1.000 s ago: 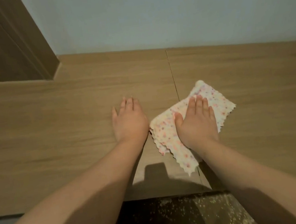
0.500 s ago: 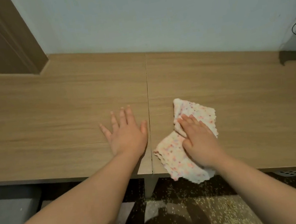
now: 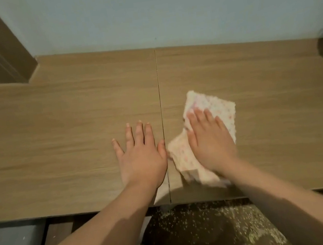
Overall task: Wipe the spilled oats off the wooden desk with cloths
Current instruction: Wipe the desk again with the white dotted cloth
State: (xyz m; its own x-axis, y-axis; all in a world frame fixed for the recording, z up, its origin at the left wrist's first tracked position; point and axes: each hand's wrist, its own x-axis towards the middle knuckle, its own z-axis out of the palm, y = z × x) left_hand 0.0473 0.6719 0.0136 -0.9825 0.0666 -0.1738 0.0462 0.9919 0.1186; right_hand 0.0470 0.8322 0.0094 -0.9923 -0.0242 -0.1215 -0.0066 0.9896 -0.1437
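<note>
Head: right hand (image 3: 210, 142) flat on cloth (image 3: 215, 105) near desk (image 3: 55, 136) front edge; left hand (image 3: 140, 158) spread.

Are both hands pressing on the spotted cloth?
No, only the right hand lies flat on the cloth; the left hand rests flat on the bare desk beside it.

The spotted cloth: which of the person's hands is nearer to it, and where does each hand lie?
Right. The right hand lies flat on the cloth; the left hand rests flat on the bare desk beside it, across the seam.
</note>
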